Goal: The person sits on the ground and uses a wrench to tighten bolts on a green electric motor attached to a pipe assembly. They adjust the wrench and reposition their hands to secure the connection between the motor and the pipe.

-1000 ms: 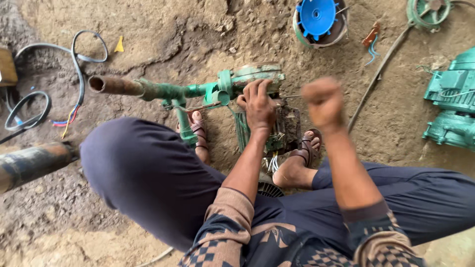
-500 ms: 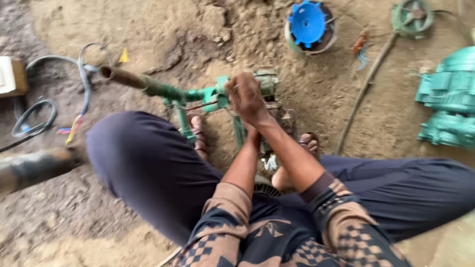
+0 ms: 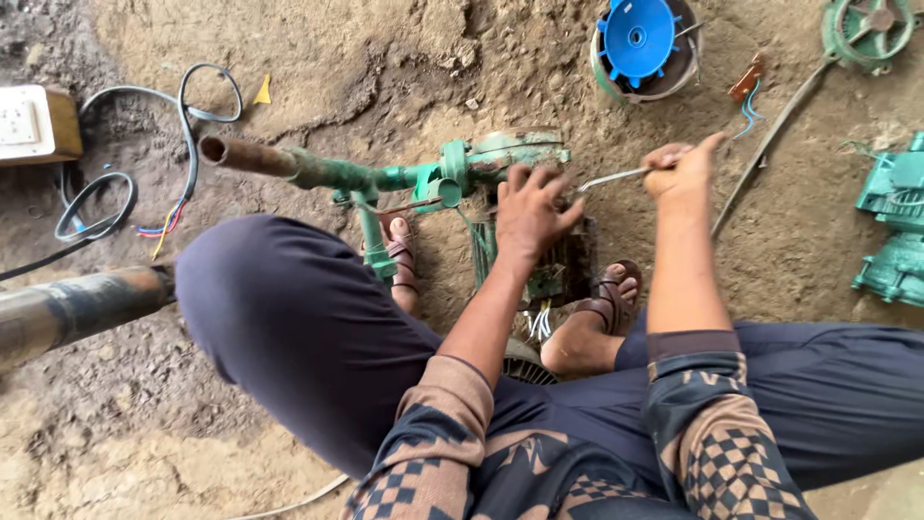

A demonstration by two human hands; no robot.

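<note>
Bare brown earth is seen under everything. At the far left a white socket box (image 3: 21, 120) is set on a wooden block, with black cable (image 3: 183, 116) looped beside it and a dark rusty pipe (image 3: 72, 308) lying lower down. Further right, a green pipe assembly (image 3: 318, 173) with a rusted open end is joined to a green pump (image 3: 505, 154) — the pump is placed on the ground between the person's sandalled feet, just ahead of the knees. The left hand (image 3: 529, 217) is laid flat on top of the pump body, fingers spread and pressed down, nothing being pinched. Just to the right, the right hand (image 3: 681, 173) is closed around the end of a thin metal tool (image 3: 611, 178), whose other end is directed at the pump's side; whether it touches the pump cannot be told. Beyond the hands a blue fan wheel (image 3: 637, 39) is resting in a round housing — and at the far right green machine castings (image 3: 890, 231) are lying well apart from the pump.
</note>
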